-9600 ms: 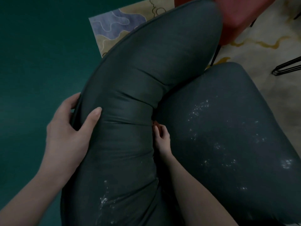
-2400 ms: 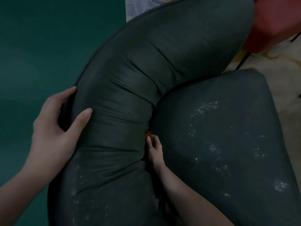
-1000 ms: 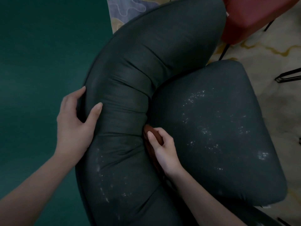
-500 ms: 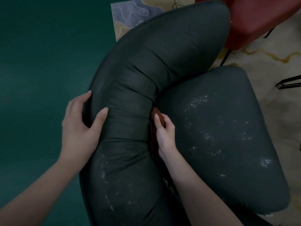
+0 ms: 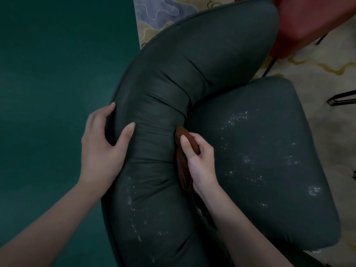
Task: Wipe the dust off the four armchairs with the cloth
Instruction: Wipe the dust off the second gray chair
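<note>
The dark green armchair (image 5: 192, 78) was taken to be the one in hand, and the step was judged to be the wiping of the seam where the curved backrest (image 5: 208, 54) meets the seat cushion (image 5: 273, 180). The task was judged far from finished on this chair: white dust (image 5: 235, 118) was noted scattered across the middle and right edge of the seat cushion, and more lay on the near end of the backrest. The left hand (image 5: 102, 147) was seen gripping the outer rim of the backrest, with fingers wrapped over the edge and the thumb laid on the padded face, apparently as a brace. The right hand (image 5: 200, 158) was seen pinching the brown cloth (image 5: 183, 166), which was bunched and pressed into the seam at the cushion's left edge. The next move was judged to call for the cloth being drawn out of the seam and swept flat across the speckled cushion, with enough pressure to lift the dust and not spread it. Around the chair, a teal floor (image 5: 48, 74) was recorded on the left and a pale patterned rug (image 5: 317, 132) on the right. A red chair (image 5: 312, 22) stood beyond the backrest's far end, and thin black metal legs (image 5: 342, 97) were noted at the right edge.
</note>
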`<state>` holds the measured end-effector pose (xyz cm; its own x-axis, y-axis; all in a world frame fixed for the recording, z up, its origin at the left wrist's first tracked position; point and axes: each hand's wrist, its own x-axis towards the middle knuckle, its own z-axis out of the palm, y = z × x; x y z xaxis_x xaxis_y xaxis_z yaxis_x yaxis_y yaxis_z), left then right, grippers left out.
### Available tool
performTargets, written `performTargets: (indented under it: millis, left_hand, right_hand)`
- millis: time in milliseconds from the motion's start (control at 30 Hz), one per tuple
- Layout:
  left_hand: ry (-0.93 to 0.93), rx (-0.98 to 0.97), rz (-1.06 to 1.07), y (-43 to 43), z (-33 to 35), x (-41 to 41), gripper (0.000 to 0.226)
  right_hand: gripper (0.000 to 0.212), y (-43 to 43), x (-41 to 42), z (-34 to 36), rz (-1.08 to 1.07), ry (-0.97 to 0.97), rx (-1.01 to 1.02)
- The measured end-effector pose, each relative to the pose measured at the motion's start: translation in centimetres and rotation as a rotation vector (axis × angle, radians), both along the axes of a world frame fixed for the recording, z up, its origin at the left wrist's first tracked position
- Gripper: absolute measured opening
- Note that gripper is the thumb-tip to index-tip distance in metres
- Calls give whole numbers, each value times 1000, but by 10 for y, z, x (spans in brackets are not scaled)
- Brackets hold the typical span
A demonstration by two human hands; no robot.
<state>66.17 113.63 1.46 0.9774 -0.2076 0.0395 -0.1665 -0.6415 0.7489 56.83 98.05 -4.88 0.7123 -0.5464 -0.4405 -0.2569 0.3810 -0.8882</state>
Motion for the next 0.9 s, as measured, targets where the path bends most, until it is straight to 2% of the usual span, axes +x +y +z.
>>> performTargets:
  millis: [200, 267, 400, 533, 633, 767, 900]
  left_hand:
    - [-11, 19, -5, 1, -1, 0, 52]
    - [-10, 16, -5, 1, -1, 1, 51]
    - [-2, 6, -9, 1, 0, 1, 52]
    - [17, -22, -10, 1, 1, 0, 53]
    - [15, -35, -16, 0, 0, 0, 54]
    - [12, -43, -23, 2, -1, 2, 54]
    - [2, -41, -30, 3, -2, 3, 55]
  right_hand:
    - [21, 18, 7, 26, 94, -150, -440]
    - [21, 23, 11, 36, 137, -204, -530]
    - [18, 17, 0, 46, 151, -203, -393]
    - [11, 3, -30, 19, -53, 79, -291]
    - [9, 9, -43, 2, 45, 226, -208]
    - [12, 14, -41, 13, 163, 228, -273]
    - [9, 21, -46, 37, 237, 106, -378]
